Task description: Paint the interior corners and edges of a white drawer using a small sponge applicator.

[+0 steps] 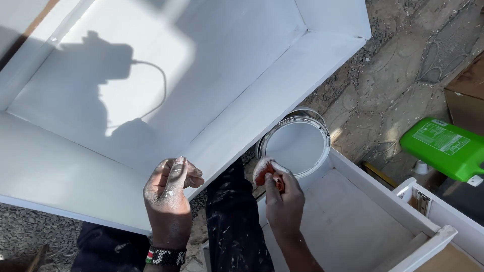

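1. Your left hand is resting, loosely curled, on the white cabinet front edge, grasping nothing.
2. Your right hand is gripping a paint-coated sponge at the paint tin rim.
3. A drawer is crowding your right side.

The bucket sits on the ground with the cabinet to its left, the drawer just in front of it, the jug well to its right, and both hands in front, the right one touching its rim.
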